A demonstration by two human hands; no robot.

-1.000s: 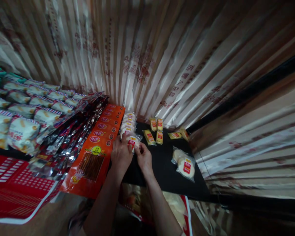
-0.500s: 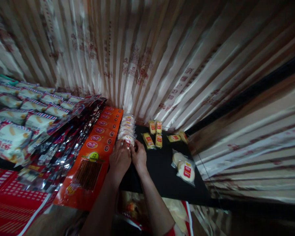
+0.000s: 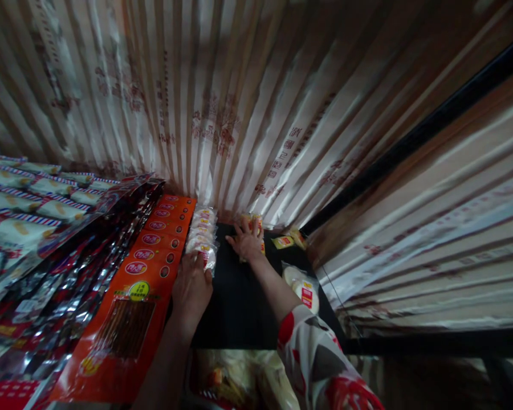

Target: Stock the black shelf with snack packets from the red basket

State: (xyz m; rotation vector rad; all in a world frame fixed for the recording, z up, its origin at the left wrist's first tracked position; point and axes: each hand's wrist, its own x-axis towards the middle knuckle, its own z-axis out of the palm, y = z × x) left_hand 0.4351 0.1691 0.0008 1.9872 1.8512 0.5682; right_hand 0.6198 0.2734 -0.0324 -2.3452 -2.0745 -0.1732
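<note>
A row of clear-wrapped white round crackers (image 3: 203, 230) with red and yellow labels stands on the black shelf (image 3: 233, 313). My left hand (image 3: 192, 290) is at the near end of this row, fingers curled against the front packet and thumb at its right side. Farther back, my right hand (image 3: 247, 244) reaches over a small group of yellow snack packets (image 3: 256, 222) with its fingers spread, hiding most of them. Whether it touches them I cannot tell.
Left of the crackers lie long orange snack packs (image 3: 154, 250), dark shiny packs (image 3: 85, 273) and rows of white bags (image 3: 21, 233). On the right are a yellow packet (image 3: 283, 242) and round white crackers (image 3: 301, 287). A pleated curtain (image 3: 222, 102) backs the shelf; a tray of packages (image 3: 235, 378) sits below.
My right hand has left the cracker row and moved right and back to the yellow packets, its fingers spreading. My left hand stays at the row's near end. The view has shifted right.
</note>
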